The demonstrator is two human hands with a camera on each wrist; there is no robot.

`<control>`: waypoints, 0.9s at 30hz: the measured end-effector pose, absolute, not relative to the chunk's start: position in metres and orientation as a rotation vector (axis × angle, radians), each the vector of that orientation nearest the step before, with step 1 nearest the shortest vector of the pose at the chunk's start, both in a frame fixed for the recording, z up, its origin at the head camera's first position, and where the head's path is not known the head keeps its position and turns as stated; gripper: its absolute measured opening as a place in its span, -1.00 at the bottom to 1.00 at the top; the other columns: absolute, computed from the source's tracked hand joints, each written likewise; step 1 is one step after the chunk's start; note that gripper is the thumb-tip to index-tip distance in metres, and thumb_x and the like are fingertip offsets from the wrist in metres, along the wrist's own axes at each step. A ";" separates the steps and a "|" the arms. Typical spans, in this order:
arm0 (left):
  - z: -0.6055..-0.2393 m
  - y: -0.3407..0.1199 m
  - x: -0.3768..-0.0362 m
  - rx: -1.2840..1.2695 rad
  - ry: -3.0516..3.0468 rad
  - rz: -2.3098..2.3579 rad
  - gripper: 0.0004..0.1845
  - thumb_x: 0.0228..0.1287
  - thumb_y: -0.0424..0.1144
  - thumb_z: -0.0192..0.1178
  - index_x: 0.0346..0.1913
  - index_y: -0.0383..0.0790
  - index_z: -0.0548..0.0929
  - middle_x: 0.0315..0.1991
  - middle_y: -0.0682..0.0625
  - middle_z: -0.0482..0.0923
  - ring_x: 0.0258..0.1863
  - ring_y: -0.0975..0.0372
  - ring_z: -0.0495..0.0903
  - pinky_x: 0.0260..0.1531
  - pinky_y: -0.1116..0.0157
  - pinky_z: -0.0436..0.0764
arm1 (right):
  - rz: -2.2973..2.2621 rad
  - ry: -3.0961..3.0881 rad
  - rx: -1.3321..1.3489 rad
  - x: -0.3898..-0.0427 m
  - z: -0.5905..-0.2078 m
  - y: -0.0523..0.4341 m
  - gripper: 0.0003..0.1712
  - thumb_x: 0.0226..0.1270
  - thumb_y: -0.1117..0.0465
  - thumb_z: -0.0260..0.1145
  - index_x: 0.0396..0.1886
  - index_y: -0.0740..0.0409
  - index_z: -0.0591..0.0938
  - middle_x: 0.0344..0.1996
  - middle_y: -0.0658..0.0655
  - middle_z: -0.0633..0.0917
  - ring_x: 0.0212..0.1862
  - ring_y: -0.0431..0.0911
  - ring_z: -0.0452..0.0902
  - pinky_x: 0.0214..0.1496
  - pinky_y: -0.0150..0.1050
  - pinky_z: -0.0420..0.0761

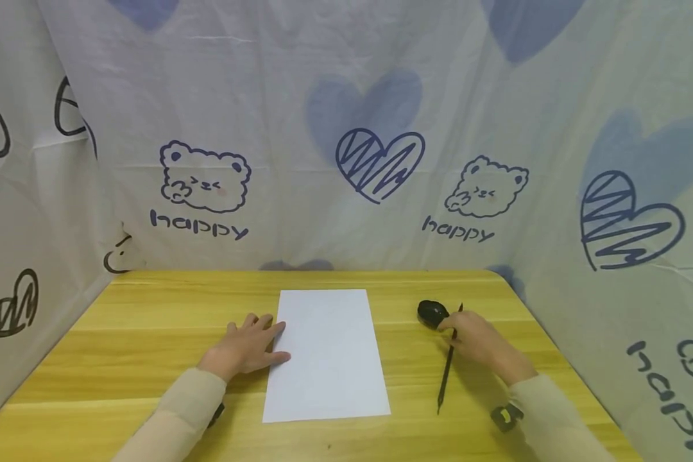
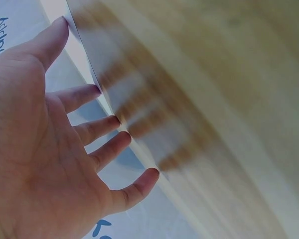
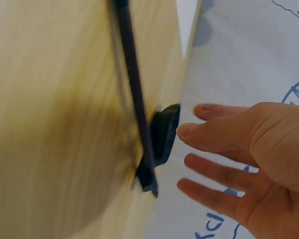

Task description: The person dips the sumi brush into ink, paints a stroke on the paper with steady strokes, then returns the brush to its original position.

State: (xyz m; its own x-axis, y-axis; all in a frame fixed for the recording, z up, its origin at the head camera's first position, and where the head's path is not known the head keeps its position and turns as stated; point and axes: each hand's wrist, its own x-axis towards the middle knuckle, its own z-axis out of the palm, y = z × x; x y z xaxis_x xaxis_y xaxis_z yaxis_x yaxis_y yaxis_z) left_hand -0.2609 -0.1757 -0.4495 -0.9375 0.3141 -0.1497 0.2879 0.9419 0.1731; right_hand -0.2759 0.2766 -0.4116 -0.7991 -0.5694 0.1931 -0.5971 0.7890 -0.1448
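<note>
A blank white sheet of paper (image 1: 329,359) lies on the wooden table. My left hand (image 1: 245,346) rests at its left edge, fingers spread; thumb and fingertips touch down along that edge. To the right, a slender dark stick like a writing brush (image 1: 447,375) leans with its far end on a small black oval dish (image 1: 432,313). Beside both, my right hand (image 1: 476,335) reaches in from the right. In the right wrist view its fingers are loosely extended near the black dish (image 3: 163,137), apart from the stick (image 3: 134,84), and hold nothing.
A white curtain (image 1: 277,192) with hearts, bear faces and lettering hangs behind the table (image 1: 150,333) and along both sides. Dark wrist-worn devices show under both sleeves, the right one (image 1: 506,417) near the table surface.
</note>
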 end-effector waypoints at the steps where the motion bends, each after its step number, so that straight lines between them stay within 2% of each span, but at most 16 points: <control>1: -0.450 -0.176 -0.261 0.457 2.924 0.221 -0.15 0.39 0.35 0.14 0.54 -0.13 0.37 0.57 -0.30 0.23 0.53 -0.33 0.18 0.30 -0.52 0.17 | 0.307 -2.822 0.954 -0.277 -0.413 0.279 -0.61 0.01 0.65 0.41 -0.14 0.32 0.78 -0.17 0.23 0.83 -0.07 0.20 0.76 0.05 0.06 0.72; 6: -0.449 -0.176 -0.262 0.457 2.930 0.223 -0.15 0.39 0.35 0.15 0.54 -0.14 0.38 0.56 -0.30 0.24 0.52 -0.32 0.19 0.29 -0.52 0.18 | 0.284 -2.714 1.065 -0.280 -0.422 0.290 -0.48 -0.15 0.76 0.27 -0.20 0.30 0.80 -0.23 0.18 0.84 -0.14 0.14 0.77 -0.01 0.01 0.73; 14: -0.450 -0.177 -0.263 0.462 2.939 0.208 -0.15 0.38 0.36 0.15 0.53 -0.13 0.39 0.55 -0.29 0.26 0.51 -0.31 0.21 0.26 -0.55 0.19 | 0.266 -2.657 1.128 -0.285 -0.430 0.298 -0.53 -0.17 0.72 0.40 -0.28 0.20 0.82 -0.28 0.10 0.85 -0.19 0.07 0.77 -0.05 -0.03 0.73; 27: -0.452 -0.177 -0.263 0.445 2.926 0.232 -0.15 0.37 0.35 0.17 0.54 -0.10 0.38 0.56 -0.29 0.24 0.53 -0.31 0.18 0.30 -0.55 0.15 | 0.295 -2.698 1.095 -0.286 -0.438 0.299 -0.48 -0.10 0.76 0.29 -0.30 0.15 0.83 -0.29 0.07 0.84 -0.18 0.03 0.75 -0.03 -0.05 0.73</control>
